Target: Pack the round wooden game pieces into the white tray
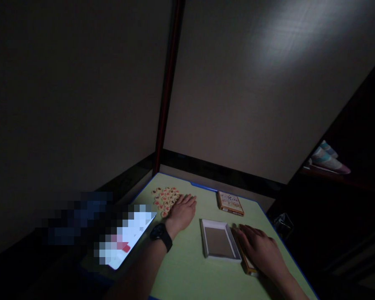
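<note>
My left hand (183, 211), with a black watch on its wrist, lies flat and open on the green table (187, 266), its fingers beside a pile of round pale game pieces with red marks (165, 198). My right hand (259, 248) rests palm down, fingers spread, on an orange box part (249, 266) at the right. Between the hands lies an open white box tray (220, 244) with a brown bottom.
An orange printed box lid (230, 203) lies at the table's far side. A lit tablet (128, 239) rests at the table's left edge. Dim walls meet at a dark red post (167, 91). A shelf at right holds folded cloth (328, 158).
</note>
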A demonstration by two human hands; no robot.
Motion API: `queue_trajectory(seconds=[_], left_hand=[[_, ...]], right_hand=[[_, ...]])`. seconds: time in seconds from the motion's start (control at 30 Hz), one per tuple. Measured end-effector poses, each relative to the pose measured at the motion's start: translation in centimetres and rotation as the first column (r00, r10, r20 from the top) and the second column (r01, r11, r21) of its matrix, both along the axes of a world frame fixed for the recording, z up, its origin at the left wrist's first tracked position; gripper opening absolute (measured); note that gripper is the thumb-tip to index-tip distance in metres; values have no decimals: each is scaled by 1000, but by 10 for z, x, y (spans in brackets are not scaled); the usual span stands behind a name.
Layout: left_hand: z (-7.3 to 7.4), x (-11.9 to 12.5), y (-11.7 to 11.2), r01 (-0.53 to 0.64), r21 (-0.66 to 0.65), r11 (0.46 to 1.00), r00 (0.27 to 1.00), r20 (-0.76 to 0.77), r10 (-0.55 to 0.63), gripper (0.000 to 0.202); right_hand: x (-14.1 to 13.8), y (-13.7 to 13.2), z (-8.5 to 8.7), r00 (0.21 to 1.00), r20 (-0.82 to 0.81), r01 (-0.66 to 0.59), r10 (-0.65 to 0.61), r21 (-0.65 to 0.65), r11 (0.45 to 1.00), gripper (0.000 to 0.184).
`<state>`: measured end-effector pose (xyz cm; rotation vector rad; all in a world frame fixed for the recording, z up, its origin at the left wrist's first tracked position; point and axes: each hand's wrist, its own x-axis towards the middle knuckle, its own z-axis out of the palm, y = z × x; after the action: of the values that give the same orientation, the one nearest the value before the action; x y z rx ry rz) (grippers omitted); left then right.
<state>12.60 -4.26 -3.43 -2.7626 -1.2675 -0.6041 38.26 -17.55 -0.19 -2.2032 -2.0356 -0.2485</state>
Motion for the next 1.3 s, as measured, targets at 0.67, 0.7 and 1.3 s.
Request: queue_trajectory(seconds=[0.67,0.7,1.3], left_hand=[[16,43,-82,373,598,709,741,268,-615,18],[15,43,-82,392,569,723,760,244,-603,17],[27,22,-63,192,65,979,981,-5,-192,16]], right_hand=[[-131,185,13,814,-298,-557,499,-157,815,37],[-131,190,10,816,-295,-557,497,-172,813,35],[-105,171,27,779,-374,-584,504,-138,800,31]])
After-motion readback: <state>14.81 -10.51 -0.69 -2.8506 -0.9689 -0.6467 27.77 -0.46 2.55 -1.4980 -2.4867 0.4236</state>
